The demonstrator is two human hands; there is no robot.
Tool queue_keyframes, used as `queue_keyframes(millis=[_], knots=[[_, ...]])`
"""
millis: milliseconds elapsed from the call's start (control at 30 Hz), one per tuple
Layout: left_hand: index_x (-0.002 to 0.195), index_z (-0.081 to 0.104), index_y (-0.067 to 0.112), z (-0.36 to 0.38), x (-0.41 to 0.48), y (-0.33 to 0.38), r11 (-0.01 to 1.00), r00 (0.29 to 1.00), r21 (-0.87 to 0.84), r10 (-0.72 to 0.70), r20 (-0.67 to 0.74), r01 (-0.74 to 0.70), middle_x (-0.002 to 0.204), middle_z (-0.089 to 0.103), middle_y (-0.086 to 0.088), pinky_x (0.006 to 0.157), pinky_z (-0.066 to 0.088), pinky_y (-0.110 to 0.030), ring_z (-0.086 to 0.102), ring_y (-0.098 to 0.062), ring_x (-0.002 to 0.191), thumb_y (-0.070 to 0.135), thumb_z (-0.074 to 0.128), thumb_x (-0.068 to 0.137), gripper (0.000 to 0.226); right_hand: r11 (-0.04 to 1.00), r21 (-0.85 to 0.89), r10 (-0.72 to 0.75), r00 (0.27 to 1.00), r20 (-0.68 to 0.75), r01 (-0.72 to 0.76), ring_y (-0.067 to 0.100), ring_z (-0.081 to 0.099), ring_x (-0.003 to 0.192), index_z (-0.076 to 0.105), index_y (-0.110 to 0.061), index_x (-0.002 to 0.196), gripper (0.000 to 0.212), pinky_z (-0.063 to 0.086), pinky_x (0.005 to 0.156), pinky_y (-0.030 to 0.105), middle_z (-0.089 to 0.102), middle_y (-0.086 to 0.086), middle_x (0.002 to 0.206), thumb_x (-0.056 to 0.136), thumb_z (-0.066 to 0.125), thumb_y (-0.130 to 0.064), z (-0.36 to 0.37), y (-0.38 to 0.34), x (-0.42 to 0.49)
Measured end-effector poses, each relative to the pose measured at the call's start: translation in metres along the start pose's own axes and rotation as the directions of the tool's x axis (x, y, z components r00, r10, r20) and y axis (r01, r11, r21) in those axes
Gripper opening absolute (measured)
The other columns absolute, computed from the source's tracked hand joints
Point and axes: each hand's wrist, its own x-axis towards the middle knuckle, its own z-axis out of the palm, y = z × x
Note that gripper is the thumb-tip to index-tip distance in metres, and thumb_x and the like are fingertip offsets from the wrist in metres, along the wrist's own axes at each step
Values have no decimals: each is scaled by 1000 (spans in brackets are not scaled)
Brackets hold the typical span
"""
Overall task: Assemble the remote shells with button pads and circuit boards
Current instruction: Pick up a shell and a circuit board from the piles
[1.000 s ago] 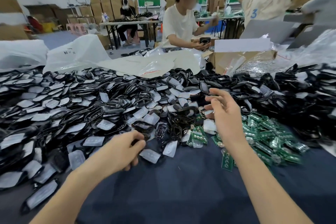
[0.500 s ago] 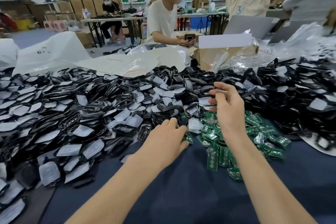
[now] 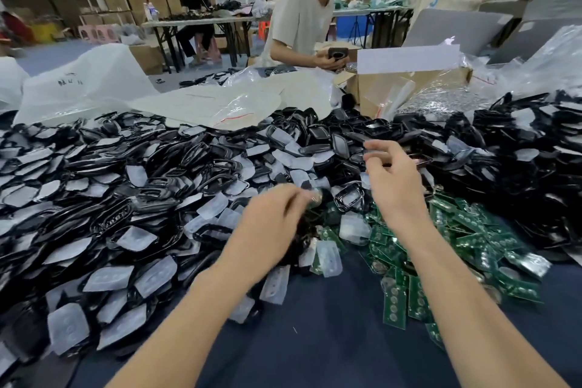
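A deep heap of black remote shells mixed with translucent white button pads covers the left and back of the dark blue table. Green circuit boards lie in a heap at the right. My left hand is blurred and reaches palm-down onto the pile where pads and boards meet; its grip is unclear. My right hand hovers above the boards with curled fingers, which seem to hold a thin black shell piece. An empty shell frame lies between my hands.
An open cardboard box and clear plastic bags stand behind the heap. A person sits across the table holding a dark remote. Another black heap rises at the right.
My left hand has moved right from the pads toward the circuit boards, its fingers now stretched forward. My right hand stays raised in much the same spot. The view has shifted left.
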Motion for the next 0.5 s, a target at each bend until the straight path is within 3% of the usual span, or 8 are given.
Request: queue_keyframes(millis=[100,200,367,500], knots=[[88,67,29,-12,17,-14,929,972,-319,-224,-74,189,56,62,11,48,40,-15,49,1,47,35,51,104,23,985,-168,-23,998,60,33,6,50,55,58,-26,122,24,45,54,26,61,-11,100,103,47,-16,9,2,7],[94,70,25,-20,31,-24,774,925,-568,-376,-60,278,59,64,10,60,50,-28,57,-7,55,31,54,104,20,948,-301,-83,994,75,102,18,55,79,58,-22,125,26,44,70,34,60,-1,109,102,49,-15,20,2,11],[105,68,18,-19,35,-30,591,909,-760,-417,0,271,63,66,10,77,49,-45,61,-10,60,22,57,104,12,886,-435,-131,986,99,162,27,55,108,58,-22,130,30,47,88,39,59,4,122,103,49,-16,33,7,14],[120,63,19,-17,34,-35,530,915,-810,-403,21,252,67,67,10,80,52,-46,64,-12,62,13,55,103,19,842,-514,-123,986,115,164,25,50,113,57,-22,134,32,45,94,38,58,5,125,103,50,-18,32,8,20]])
